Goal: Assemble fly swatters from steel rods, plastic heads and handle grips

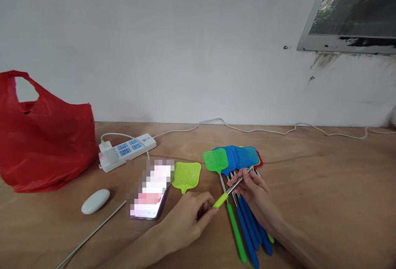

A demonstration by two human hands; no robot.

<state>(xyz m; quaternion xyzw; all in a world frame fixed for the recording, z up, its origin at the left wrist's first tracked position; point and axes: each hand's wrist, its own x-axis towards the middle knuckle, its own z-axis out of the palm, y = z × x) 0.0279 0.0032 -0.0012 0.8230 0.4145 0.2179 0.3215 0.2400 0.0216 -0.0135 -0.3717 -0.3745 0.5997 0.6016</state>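
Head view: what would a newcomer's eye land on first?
Probably the big red plastic bag at far left. Next, the overlapping, mostly blue and green fly swatters right of centre, where the left hand grips a yellow-green handle and the right hand its metal rod. Then the lit phone, left of both hands.

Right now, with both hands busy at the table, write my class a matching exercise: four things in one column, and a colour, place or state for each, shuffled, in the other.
Things:
1. Plastic bag
2. Lime swatter head
3. Left hand
4. Right hand

Descriptions:
A. Holding a metal rod
B. Lying just right of the phone
C. Holding a lime grip
D. Red

Pairs: 1-D, 2-B, 3-C, 4-A
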